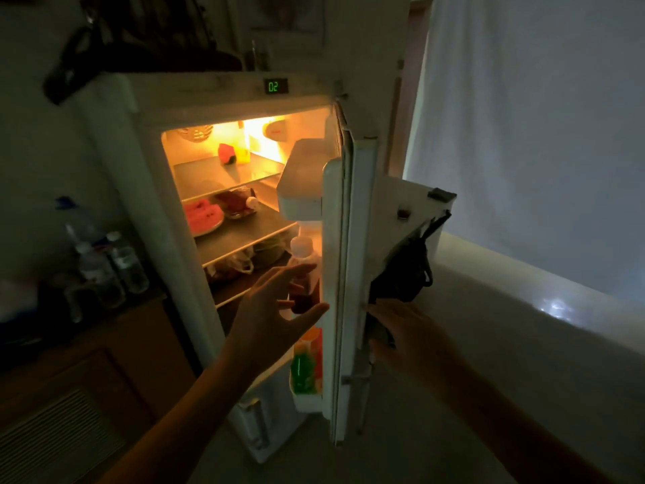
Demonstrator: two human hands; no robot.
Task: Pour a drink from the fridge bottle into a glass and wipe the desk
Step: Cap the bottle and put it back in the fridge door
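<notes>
While the fridge door (pixel 336 274) is held at its outer edge by the right hand (pixel 401 330), the left hand (pixel 275 309) is spread wide, empty, just before the bottle (pixel 303 270) on the door shelf.

We find ourselves in a dim domestic room, seemingly a small home kitchenette. We note a compact white fridge (pixel 195 169) standing open and lit inside, a green "02" display (pixel 273 86) above its door (pixel 340 274). Its shelves hold sliced watermelon on a plate (pixel 204 214) and bagged food (pixel 232 263). Beside it, water bottles (pixel 108 263) stand on a wooden cabinet (pixel 87 379) with a louvred panel. A pale curtain (pixel 541 134) hangs at right.
</notes>
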